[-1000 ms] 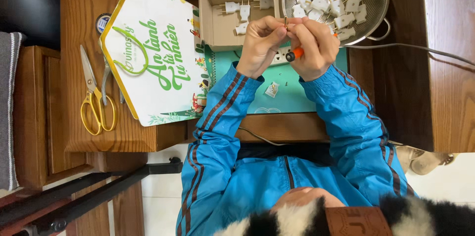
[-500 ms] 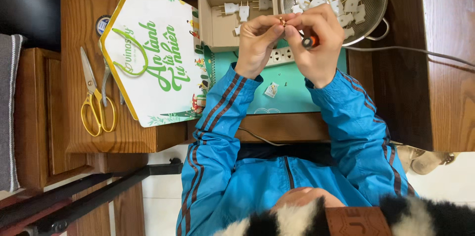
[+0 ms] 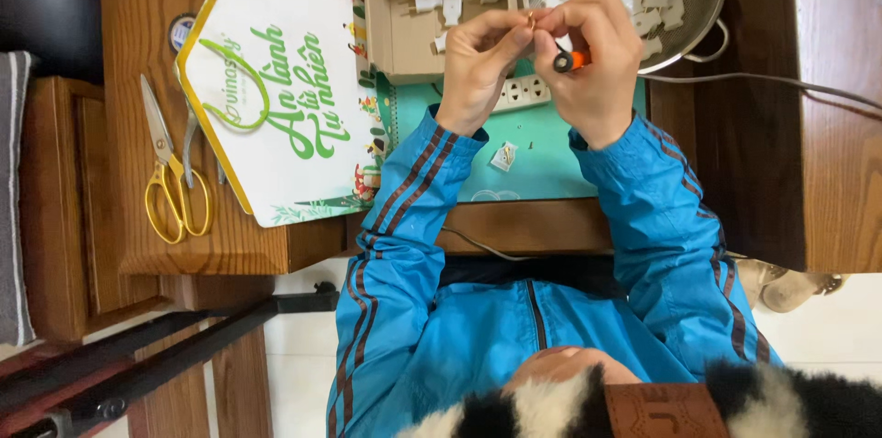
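Left hand: the left hand [image 3: 478,70] is curled, thumb and forefinger pinched on a tiny brass-coloured piece [image 3: 530,22] held up between both hands.
Right hand: the right hand [image 3: 597,56] is closed around a small orange-handled screwdriver [image 3: 570,60], its fingertips meeting the left hand's at the same piece.
Handling: the piece is judged very light, stiff and easily dropped; a fingertip pinch at its sides looks the only sure hold.
Beneath the hands: a white power strip [image 3: 524,91] is seen on a teal mat [image 3: 542,158], with a small white part [image 3: 503,156] lying loose.
Further out: white plug parts are spread in a cardboard box [image 3: 404,43] and a metal colander [image 3: 698,6].
Far left: yellow-handled scissors [image 3: 170,171] lie beside a green-and-white printed bag [image 3: 276,107].
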